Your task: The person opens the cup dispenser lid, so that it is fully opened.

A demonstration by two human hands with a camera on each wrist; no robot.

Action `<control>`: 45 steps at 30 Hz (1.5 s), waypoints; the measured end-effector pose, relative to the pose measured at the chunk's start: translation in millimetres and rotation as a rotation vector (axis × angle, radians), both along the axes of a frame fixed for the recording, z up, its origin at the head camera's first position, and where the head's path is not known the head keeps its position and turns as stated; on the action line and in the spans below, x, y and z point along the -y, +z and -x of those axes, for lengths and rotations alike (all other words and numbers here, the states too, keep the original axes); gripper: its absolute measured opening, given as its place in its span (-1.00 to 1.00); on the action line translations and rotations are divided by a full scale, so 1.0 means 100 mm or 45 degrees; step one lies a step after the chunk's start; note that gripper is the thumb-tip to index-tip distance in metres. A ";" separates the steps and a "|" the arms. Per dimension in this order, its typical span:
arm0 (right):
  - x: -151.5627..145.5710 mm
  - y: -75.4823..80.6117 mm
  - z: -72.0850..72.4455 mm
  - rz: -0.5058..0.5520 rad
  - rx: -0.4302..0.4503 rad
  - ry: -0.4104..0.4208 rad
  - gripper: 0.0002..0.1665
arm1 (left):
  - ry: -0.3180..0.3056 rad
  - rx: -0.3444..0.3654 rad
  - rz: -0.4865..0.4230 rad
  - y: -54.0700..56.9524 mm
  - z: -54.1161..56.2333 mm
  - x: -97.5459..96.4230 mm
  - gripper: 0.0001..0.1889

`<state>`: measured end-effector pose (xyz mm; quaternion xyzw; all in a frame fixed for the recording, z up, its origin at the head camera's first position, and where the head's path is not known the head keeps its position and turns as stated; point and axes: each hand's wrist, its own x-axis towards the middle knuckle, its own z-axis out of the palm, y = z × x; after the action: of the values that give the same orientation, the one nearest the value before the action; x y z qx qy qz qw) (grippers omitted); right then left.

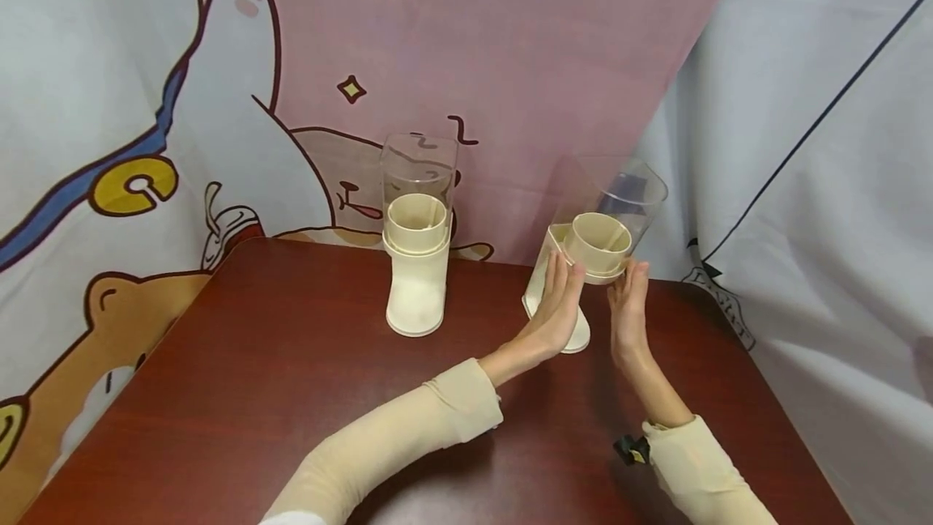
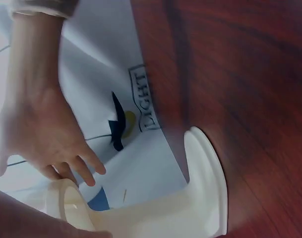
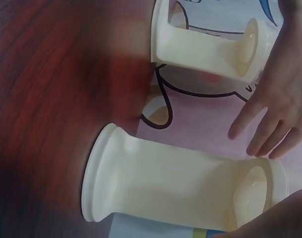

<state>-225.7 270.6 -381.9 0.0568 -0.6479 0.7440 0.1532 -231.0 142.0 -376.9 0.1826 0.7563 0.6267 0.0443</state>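
Two cream stand-like dispensers with clear square containers on top stand on the table. In the head view my left hand [image 1: 550,310] is at the left side of the right dispenser [image 1: 539,274], fingers straight and pointing up. My right hand [image 1: 628,318] is held on its other side, palm inward, fingertips right by the cup part. The right wrist view shows the same dispenser's stand [image 3: 175,178] upright, with the left hand [image 3: 284,99] beside its top, fingers extended. From the left wrist, the right hand [image 2: 46,129] appears with spread fingers near the rim.
The other dispenser [image 1: 418,290] stands to the left, near the table's back edge. Behind the dark red wooden table [image 1: 240,395] hangs a printed cloth [image 1: 547,47] with cartoon animals, and a pale cloth [image 1: 824,185] covers the right side.
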 end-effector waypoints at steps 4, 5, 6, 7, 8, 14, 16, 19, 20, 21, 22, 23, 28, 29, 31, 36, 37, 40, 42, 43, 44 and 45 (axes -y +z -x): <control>0.01 0.00 -0.13 -0.031 -0.041 -0.100 -0.02 | 0.082 -0.022 -0.021 0.02 0.19 0.03 -0.14; 0.02 0.00 -0.16 -0.050 -0.053 -0.122 -0.03 | 0.099 -0.036 -0.025 0.02 0.28 0.04 -0.16; 0.04 0.00 -0.19 -0.078 -0.063 -0.138 -0.05 | 0.109 -0.045 -0.036 0.01 0.38 0.06 -0.19; 0.06 0.00 -0.21 -0.101 -0.076 -0.143 -0.06 | 0.109 -0.049 -0.056 0.01 0.47 0.07 -0.20; 0.08 0.00 -0.23 -0.122 -0.081 -0.142 -0.07 | 0.102 -0.042 -0.072 0.00 0.55 0.09 -0.21; 0.06 -0.01 -0.19 -0.142 -0.077 -0.115 -0.10 | -0.012 0.044 -0.188 -0.05 0.61 0.15 -0.15; 0.03 -0.02 -0.13 -0.127 -0.105 -0.122 -0.08 | -0.044 0.036 -0.185 -0.04 0.51 0.15 -0.15; -0.03 -0.04 -0.01 -0.087 -0.203 -0.123 -0.06 | -0.064 0.033 -0.106 0.00 0.32 0.13 -0.12; -0.05 -0.05 0.04 -0.071 -0.244 -0.120 -0.06 | -0.061 0.045 -0.063 0.02 0.25 0.12 -0.11; -0.07 -0.06 0.09 -0.054 -0.281 -0.115 -0.06 | -0.060 0.056 -0.030 0.04 0.18 0.11 -0.10; -0.09 -0.07 0.13 -0.032 -0.316 -0.105 -0.07 | -0.062 0.071 -0.011 0.05 0.12 0.10 -0.09; -0.12 -0.08 0.18 -0.016 -0.335 -0.095 -0.08 | -0.066 0.090 0.005 0.07 0.07 0.09 -0.07; -0.23 -0.13 0.28 0.045 -0.331 -0.034 -0.11 | -0.067 0.097 0.037 0.07 -0.11 0.12 0.05; -0.26 -0.15 0.28 0.053 -0.323 -0.021 -0.09 | -0.049 0.086 0.051 0.07 -0.11 0.15 0.03; -0.34 -0.16 0.29 0.048 -0.314 0.000 0.00 | 0.000 0.063 0.074 0.07 -0.07 0.21 -0.02; -0.54 -0.04 0.44 0.024 -0.336 0.022 0.23 | 0.062 -0.013 0.121 0.06 0.37 0.30 0.04; -0.56 -0.01 0.49 0.015 -0.342 0.035 0.23 | 0.044 -0.037 0.144 0.05 0.49 0.30 0.10; -0.53 0.01 0.60 -0.015 -0.346 0.074 0.20 | -0.067 -0.118 0.167 -0.02 0.77 0.27 0.22; -0.51 0.00 0.64 -0.052 -0.343 0.081 0.19 | -0.152 -0.163 0.152 -0.07 0.89 0.21 0.21; -0.49 -0.01 0.65 -0.061 -0.349 0.075 0.19 | -0.179 -0.177 0.142 -0.09 0.93 0.18 0.20; -0.48 -0.02 0.65 -0.065 -0.355 0.065 0.19 | -0.201 -0.186 0.127 -0.10 0.95 0.15 0.18; -0.48 -0.03 0.64 -0.074 -0.368 0.045 0.19 | -0.217 -0.196 0.105 -0.12 0.96 0.12 0.16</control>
<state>-290.1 318.6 -384.6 0.1792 -0.6393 0.7116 0.2298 -326.6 129.8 -388.5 0.2918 0.7643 0.5732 0.0468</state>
